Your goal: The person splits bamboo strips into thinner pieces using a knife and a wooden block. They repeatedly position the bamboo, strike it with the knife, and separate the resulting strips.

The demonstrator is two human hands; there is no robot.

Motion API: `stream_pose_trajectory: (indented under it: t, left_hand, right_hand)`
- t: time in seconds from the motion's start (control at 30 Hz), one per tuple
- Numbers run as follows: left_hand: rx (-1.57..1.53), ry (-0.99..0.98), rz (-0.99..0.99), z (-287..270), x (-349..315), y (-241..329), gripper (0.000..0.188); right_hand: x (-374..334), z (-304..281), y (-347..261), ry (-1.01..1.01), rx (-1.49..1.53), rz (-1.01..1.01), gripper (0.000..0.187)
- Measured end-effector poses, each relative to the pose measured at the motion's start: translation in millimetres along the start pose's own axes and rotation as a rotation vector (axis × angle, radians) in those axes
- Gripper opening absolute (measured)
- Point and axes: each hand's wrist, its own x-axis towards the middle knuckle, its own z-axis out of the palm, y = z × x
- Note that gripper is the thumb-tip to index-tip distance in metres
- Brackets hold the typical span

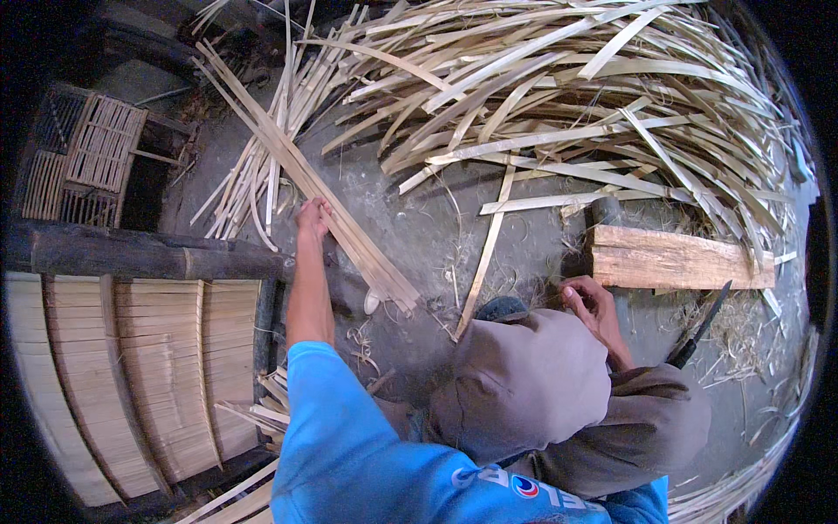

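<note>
A bundle of long, flat bamboo strips (349, 236) slants across the floor in front of me. My left hand (312, 218), arm stretched forward, is closed on the bundle's left edge. Loosely bent fingers show on my right hand (594, 312), beside my brown-clad knee (541, 375); I see nothing held in it. Just beyond that hand, to the right, lies a thick wooden block (681, 258). A knife (703, 327) with a dark handle leans by the block's near side, blade pointing up and away.
A large heap of split bamboo strips (541, 87) fills the far side. More thin strips (253, 175) lie at the far left. A dark pole (140, 251) and a slatted panel (148, 367) border the left. Shavings (742, 341) litter the floor near the knife.
</note>
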Motion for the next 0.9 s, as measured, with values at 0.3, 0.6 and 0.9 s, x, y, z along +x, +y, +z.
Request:
stream_pose_trajectory:
  t: [0.3,0.6,0.9]
  left_hand:
    - [0.4,0.04,0.398,46.9,-70.2,-1.5,0.048]
    - [0.426,-0.029,0.179,39.6,-174.3,-79.6,0.022]
    - [1.54,-0.1,0.533,73.7,-280.2,-120.8,0.047]
  right_hand:
    - [1.8,-4.5,-6.8,0.008,-0.027,0.001,0.028]
    - [-2.4,-13.2,10.7,0.097,0.013,0.055,0.03]
    - [0.9,-11.9,6.6,0.051,-0.018,0.067,0.033]
